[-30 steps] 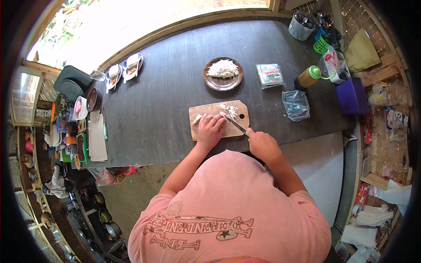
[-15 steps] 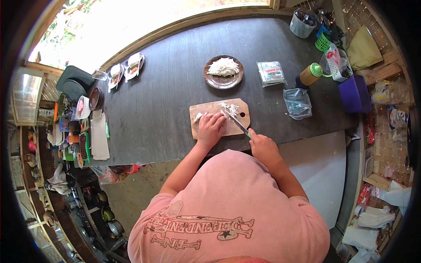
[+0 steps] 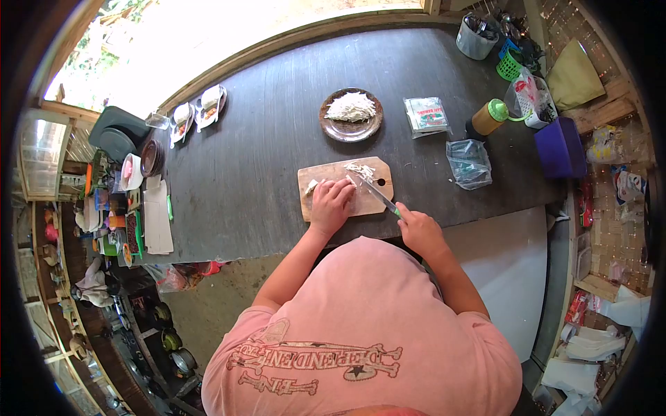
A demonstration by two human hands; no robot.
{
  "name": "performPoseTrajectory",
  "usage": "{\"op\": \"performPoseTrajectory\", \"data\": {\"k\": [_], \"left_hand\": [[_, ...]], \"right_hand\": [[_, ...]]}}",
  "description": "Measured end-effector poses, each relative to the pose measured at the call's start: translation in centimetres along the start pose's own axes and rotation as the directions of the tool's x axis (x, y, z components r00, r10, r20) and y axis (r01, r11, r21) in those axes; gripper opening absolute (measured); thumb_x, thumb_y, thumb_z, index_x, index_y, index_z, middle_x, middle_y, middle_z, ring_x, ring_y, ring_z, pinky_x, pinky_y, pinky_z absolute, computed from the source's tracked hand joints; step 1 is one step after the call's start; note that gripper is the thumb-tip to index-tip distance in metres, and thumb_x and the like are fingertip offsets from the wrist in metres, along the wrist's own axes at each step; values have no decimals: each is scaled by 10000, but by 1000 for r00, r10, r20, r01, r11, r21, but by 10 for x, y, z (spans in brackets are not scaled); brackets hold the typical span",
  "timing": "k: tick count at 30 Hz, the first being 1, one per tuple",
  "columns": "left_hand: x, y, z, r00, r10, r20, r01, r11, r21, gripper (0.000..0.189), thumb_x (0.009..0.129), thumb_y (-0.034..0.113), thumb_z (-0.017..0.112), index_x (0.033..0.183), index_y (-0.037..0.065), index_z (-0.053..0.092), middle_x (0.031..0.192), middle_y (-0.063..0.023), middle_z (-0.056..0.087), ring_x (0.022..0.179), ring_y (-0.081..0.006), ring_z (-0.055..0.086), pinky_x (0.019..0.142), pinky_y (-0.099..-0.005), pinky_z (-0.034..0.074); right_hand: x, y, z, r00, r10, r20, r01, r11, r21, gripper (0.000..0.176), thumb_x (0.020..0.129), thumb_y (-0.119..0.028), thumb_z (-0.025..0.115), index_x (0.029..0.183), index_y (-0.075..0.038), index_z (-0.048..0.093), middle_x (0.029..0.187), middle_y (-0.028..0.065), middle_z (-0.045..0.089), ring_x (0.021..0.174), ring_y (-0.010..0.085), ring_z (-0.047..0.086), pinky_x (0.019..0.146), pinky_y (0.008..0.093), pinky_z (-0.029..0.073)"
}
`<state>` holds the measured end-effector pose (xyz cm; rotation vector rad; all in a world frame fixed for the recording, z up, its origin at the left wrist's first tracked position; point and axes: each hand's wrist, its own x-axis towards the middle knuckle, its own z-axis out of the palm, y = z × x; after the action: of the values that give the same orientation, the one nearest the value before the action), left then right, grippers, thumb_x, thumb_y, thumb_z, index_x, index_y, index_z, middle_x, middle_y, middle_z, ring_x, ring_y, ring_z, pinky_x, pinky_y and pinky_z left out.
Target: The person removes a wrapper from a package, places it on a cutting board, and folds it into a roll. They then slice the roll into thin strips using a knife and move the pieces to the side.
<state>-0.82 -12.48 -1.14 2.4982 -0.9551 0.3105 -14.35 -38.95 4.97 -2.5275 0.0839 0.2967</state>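
T-shirt (image 3: 368, 326) first, since it's nearest: pink, upside-down lettering from where I'm standing, wearer leaned right up to the table's (image 3: 257, 173) near edge, probably to get both arms over the work. Right hand (image 3: 422, 231) has a proper closed grip on a green-handled kitchen knife (image 3: 378, 194), blade angled far and left so the tip ends up just beside the other hand.

Left hand (image 3: 331, 203) is down on the wooden cutting board (image 3: 326, 171), fingers bunched, I'd guess to steady something. Can't tell what they're actually gripping, the hand covers it. A whitish chunk (image 3: 311, 186) pokes out on its left. The thin white shreds (image 3: 360, 170) lie on the board's far side, past the fingertips, which leaves the near half for the hand.

Farther out, right behind the board, there's a brown plate (image 3: 350, 132) with a heap of similar shreds (image 3: 351, 107), handy spot, easy reach imo. Off to its right: a flat printed packet (image 3: 426, 116) and a green-capped squeeze bottle (image 3: 488, 119), both out of the knife's way.
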Motion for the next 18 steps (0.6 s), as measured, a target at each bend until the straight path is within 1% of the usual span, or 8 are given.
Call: {"op": "performPoseTrajectory", "data": {"k": [2,5,7,8,10,14,16,18], "left_hand": [[0,1,-1,1000,-4,1,4,1000,0,346,924,179,736,1270,174,712,1400,14,681,1285,-273,596,1190,-544,433],[1,1,-2,1000,0,2,0,1000,9,345,922,182,739,1265,173,712,1397,16,680,1278,-269,596,1189,-539,433],[1,2,-2,1000,3,-3,-3,1000,9,351,916,183,743,1265,174,712,1391,18,680,1277,-265,595,1191,-534,431],[1,2,-3,1000,2,-2,-2,1000,9,351,916,183,743,1265,174,712,1391,18,680,1277,-265,595,1191,-534,431],[1,2,-3,1000,1,2,-1,1000,13,358,907,175,744,1264,175,713,1389,20,678,1279,-267,594,1192,-531,430],[1,2,-1,1000,1,-6,-1,1000,21,367,897,164,744,1262,176,712,1394,20,674,1281,-269,590,1194,-531,429],[0,1,0,1000,-3,-3,3,999,42,376,890,156,744,1264,180,713,1401,17,671,1281,-271,588,1196,-535,427],[2,4,-3,1000,-8,-4,8,999,43,377,888,156,746,1263,183,716,1400,14,671,1279,-273,588,1196,-539,427]], "right_hand": [[4,3,0,1000,15,-16,-15,1000,10,489,1048,-218,663,1519,-114,587,1034,181,757,963,437,748,839,571,601],[7,3,-1,998,-17,-53,18,1000,25,500,1047,-218,664,1528,-112,577,1044,178,759,967,441,745,843,574,600],[6,0,-1,997,-35,-75,41,996,81,496,1044,-185,655,1526,-81,596,1039,202,754,962,447,733,837,568,584],[6,0,3,997,-35,-73,41,996,82,496,1044,-185,655,1526,-81,596,1039,202,754,962,447,733,837,568,584],[7,4,14,990,-108,-87,113,992,58,510,1047,-213,657,1537,-101,570,1026,192,749,931,444,749,822,570,608],[7,-11,14,996,-69,-48,70,997,15,515,1047,-205,650,1539,-78,566,1001,207,738,893,453,751,792,571,614],[10,-7,23,990,-122,-74,124,992,28,524,1047,-203,646,1543,-55,561,982,210,731,860,458,750,763,572,616],[11,-8,22,990,-127,-59,129,991,21,527,1049,-206,645,1544,-48,560,984,210,733,861,455,752,766,570,617]]}}
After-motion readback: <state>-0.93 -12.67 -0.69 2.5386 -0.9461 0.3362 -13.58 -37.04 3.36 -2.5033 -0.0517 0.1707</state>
